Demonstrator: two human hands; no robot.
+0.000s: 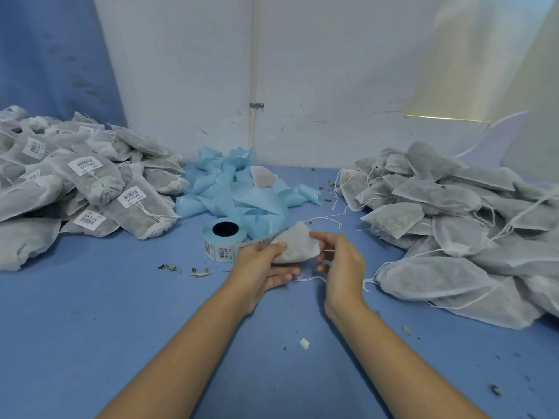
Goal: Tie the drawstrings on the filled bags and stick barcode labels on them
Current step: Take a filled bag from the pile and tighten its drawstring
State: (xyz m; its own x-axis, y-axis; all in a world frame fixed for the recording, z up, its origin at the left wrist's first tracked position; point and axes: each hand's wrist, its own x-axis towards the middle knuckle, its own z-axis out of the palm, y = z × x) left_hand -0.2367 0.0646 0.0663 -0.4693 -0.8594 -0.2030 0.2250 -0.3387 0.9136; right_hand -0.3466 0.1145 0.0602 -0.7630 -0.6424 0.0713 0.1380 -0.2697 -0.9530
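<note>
A small filled white mesh bag (298, 244) is held above the blue table, just right of the roll of barcode labels (224, 241). My left hand (262, 267) grips the bag's lower left edge with thumb on top. My right hand (341, 263) touches the bag's right end, fingers curled near its drawstring (310, 279), which dangles below. A pile of unlabelled filled bags (453, 225) with loose strings lies at the right. A heap of tied, labelled bags (81, 182) lies at the left.
Crumpled light-blue label backing strip (242, 189) lies behind the roll, with one bag (263, 176) on it. Dried leaf scraps (184, 270) and a small white scrap (304, 343) dot the blue table (121, 313). A white wall with a pipe (254, 86) closes the back.
</note>
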